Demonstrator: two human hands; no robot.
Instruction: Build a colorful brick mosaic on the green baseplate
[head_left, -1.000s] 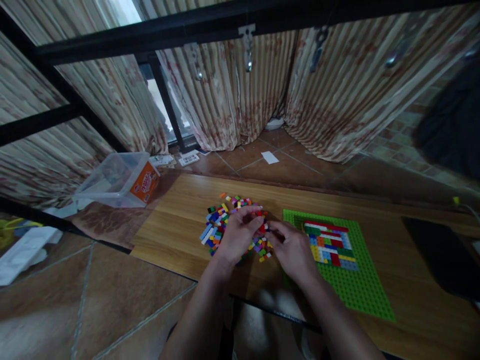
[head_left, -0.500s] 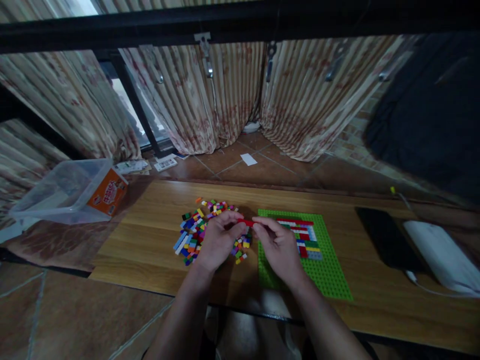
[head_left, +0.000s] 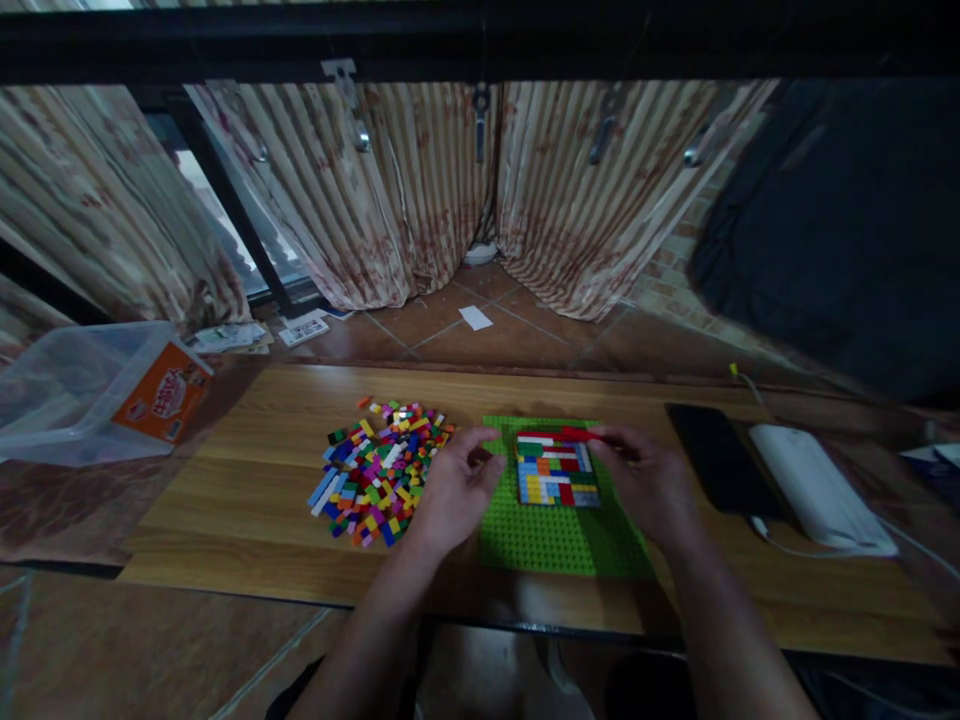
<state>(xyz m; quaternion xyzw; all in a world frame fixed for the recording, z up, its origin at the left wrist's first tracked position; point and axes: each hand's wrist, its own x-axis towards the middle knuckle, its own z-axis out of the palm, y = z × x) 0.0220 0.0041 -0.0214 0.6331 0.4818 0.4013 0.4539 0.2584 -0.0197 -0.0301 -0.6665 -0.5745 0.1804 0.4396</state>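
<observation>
On our counter [head_left: 225, 480], the brick pile [head_left: 386, 475] lies left of the baseplate [head_left: 559, 545], which carries the brick panel [head_left: 556, 478]. Our left hand [head_left: 459, 490] is between pile and panel; our right hand [head_left: 651, 478], at the baseplate's right side, has a brick [head_left: 576, 434] by the panel's far edge. Right of it we see a device [head_left: 721, 460], then a second device [head_left: 819, 490]. The box [head_left: 97, 400] sits past the counter's left end; behind, a paper sheet [head_left: 475, 318] lies on the floor [head_left: 525, 345] before the curtains [head_left: 427, 200].

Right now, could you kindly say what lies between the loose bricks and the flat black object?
In the head view: the green baseplate bearing multicoloured bricks, the left hand at its left edge, and the right hand holding a red brick.
</observation>
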